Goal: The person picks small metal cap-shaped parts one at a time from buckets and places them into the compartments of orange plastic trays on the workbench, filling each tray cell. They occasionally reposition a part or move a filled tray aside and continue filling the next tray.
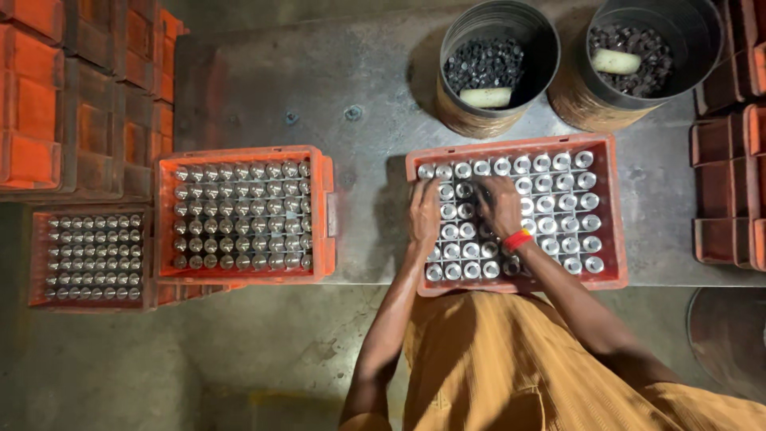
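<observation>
Both hands rest palm-down in the red crate (610,275) on the near edge of the grey metal surface (359,96). The left hand (425,211) and right hand (499,206) press on the silver cans (558,203), which stand upright in a grid, long axes vertical, mouths up. The fingers are curled over the can tops; whether they grip any I cannot tell. Farther off stand two drums (499,68) of dark caps. A second crate (243,215) sits left; stacked crates line both sides above a concrete floor.
</observation>
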`<state>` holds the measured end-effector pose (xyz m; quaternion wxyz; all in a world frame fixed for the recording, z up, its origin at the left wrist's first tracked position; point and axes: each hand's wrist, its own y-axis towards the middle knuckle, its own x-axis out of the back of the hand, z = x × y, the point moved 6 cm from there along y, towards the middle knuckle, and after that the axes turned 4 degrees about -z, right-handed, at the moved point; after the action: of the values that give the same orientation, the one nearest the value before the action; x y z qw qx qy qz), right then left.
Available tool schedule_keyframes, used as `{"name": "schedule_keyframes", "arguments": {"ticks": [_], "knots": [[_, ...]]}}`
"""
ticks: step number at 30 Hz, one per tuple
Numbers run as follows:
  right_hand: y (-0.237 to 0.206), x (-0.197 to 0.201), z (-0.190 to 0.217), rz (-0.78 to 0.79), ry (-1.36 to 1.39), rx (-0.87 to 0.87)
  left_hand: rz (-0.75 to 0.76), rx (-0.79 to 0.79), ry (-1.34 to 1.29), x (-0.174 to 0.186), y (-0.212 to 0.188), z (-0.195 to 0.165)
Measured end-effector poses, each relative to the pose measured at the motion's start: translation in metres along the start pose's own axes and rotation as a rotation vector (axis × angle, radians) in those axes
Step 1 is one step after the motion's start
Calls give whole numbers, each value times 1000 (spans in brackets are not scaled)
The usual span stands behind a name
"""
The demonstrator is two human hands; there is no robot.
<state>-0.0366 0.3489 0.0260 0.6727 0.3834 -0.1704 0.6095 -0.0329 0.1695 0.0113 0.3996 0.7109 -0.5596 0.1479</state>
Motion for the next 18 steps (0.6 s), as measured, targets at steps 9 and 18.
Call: {"name": "schedule_keyframes", "arguments": {"ticks": [9,18], "knots": [[34,17,0,-89,-270,144,122,6,442,-47,48,-49],[36,60,-38,-110,229,6,-15,-6,-69,-9,56,-41]]}}
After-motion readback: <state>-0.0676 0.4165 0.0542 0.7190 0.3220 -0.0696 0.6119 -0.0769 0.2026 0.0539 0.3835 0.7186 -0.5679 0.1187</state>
